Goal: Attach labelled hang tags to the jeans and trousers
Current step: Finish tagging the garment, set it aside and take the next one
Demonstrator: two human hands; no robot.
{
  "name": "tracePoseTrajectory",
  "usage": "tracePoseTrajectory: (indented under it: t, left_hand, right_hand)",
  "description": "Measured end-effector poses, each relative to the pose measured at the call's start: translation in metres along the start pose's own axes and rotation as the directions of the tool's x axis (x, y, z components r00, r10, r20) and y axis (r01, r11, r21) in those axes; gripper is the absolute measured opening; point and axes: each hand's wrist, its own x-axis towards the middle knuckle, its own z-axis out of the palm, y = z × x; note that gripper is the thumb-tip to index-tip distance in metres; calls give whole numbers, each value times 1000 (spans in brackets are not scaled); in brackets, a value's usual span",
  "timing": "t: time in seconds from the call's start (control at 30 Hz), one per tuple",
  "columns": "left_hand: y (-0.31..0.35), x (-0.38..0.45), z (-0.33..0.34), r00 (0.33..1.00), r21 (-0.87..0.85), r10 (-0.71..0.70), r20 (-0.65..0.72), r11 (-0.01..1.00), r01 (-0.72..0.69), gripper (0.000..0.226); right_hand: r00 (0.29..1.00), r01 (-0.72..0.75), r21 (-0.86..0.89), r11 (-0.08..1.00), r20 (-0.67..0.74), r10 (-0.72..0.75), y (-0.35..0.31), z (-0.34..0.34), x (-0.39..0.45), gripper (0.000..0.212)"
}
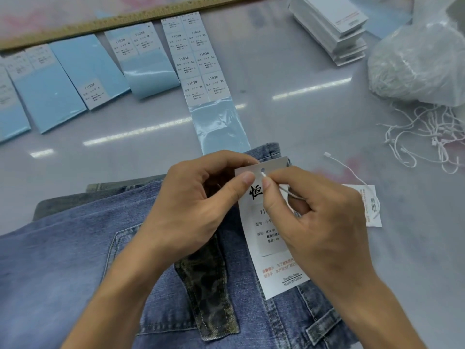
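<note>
Blue jeans (75,260) with a dark patch lie on the table in front of me. A white hang tag (273,250) with black and red print is held over the waistband. My left hand (198,205) pinches the tag's top left edge between thumb and fingers. My right hand (314,217) pinches the tip of a white string (289,193) just below the tag's punched hole (263,169). A second small tag (370,205) lies to the right under the string's loose end.
Strips of blue backing with size stickers (198,64) lie across the back. A wooden ruler (100,21) runs along the far edge. A stack of blank tags (332,28) and a plastic bag of strings (417,61) sit at back right, with loose strings (432,137) spilling out.
</note>
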Motion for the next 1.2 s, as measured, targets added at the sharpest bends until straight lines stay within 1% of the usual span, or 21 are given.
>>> tracePoseTrajectory:
  t: [0.1, 0.17, 0.23, 0.33, 0.4, 0.47, 0.53, 0.57, 0.63, 0.67, 0.8, 0.9, 1.0, 1.07, 1.2]
  left_hand:
    - [3, 0, 0, 1000, -15, 25, 15, 1000, -25, 18]
    - [5, -1, 1, 999, -90, 35, 32, 995, -32, 28]
    - [5, 0, 0, 999, -166, 8, 45, 986, 0, 35]
    - [0, 2, -1, 996, -128, -6, 91, 992, 18, 25]
    - [-2, 3, 0, 993, -157, -24, 111, 987, 41, 22]
    - [-3, 3, 2, 995, -152, -17, 101, 988, 32, 25]
    - [-3, 3, 3, 997, -174, -10, 72, 985, 23, 17]
    - [-2, 3, 3, 998, -214, -20, 55, 976, 31, 17]
    - [2, 3, 2, 998, -301, -52, 34, 952, 60, 27]
    - [3, 2, 2, 998, -316, -62, 28, 946, 67, 30]
    - [2, 2, 5, 998, -242, -69, 3, 968, 67, 20]
    - [-2, 1, 6, 996, -267, -83, -18, 961, 75, 19]
    - [-3, 0, 4, 994, -350, -112, -2, 931, 104, 24]
    - [-4, 1, 3, 993, -380, -116, 14, 918, 112, 23]
    - [-7, 1, -2, 990, -445, -110, 84, 885, 136, 29]
  right_hand:
    - [1000, -14, 10, 1000, -20, 15, 1, 1, 1, 13]
    - [999, -20, 16, 1000, -33, 21, 1, 1, 1, 13]
    - [999, -21, 15, 1000, -38, 22, 2, 1, 1, 13]
    - [999, -30, 1, 1000, -20, 30, 2, 1, 0, 13]
    - [999, -32, -8, 999, 3, 32, 2, 2, 0, 12]
    - [1000, -16, -12, 1000, 13, 16, 2, 2, -1, 11]
    - [1000, -5, -4, 1000, 14, 5, 2, 2, -1, 11]
    - [1000, -2, 3, 1000, 12, 2, 2, 2, -1, 11]
    - [1000, -2, 3, 1000, 9, 2, 1, 2, -1, 12]
    - [1000, -8, 3, 1000, 9, 8, 1, 1, 0, 12]
    - [1000, -22, 64, 998, 17, 21, -1, -1, 0, 8]
    - [999, -30, 86, 996, 20, 28, -1, -1, -1, 10]
    - [999, -50, 128, 991, 19, 48, 0, 0, -2, 11]
    - [998, -61, 166, 984, 16, 59, 0, 1, -1, 13]
    - [998, -68, 199, 978, 16, 67, 0, 2, -1, 12]
